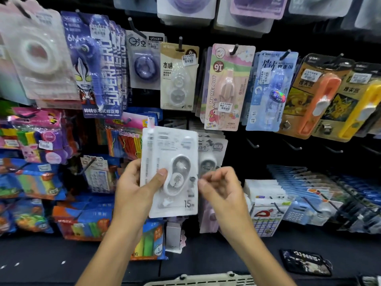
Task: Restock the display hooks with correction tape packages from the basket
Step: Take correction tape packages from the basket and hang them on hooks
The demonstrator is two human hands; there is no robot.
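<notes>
From the head view, I've got my left hand [137, 182] gripping a small stack of white blister-card correction tape packages [172, 172], thumb pressed across the clear bubble on the front one, fingers wrapped behind the left edge, so the cards stand upright and face me, hang-holes at the top. My right hand [221, 186] sits just beside the stack's right edge, fingers curled and pinching at that edge; I judge it's peeling one card off the pack, though whether it really has hold of the card I cannot tell for certain. The packages are held in front of the dark pegboard display wall [309, 153], just below the row of hanging tapes, where a beige-topped correction tape card [179, 79] and a pink My Melody correction tape card [226, 85] hang on their black hooks. To the right, bare black hooks [293, 146] stick out, near the hands; those look like candidates for filling. At the bottom edge, the rim of the pale plastic basket [202, 280] peeks in, directly under my forearms, handy for the next pick
</notes>
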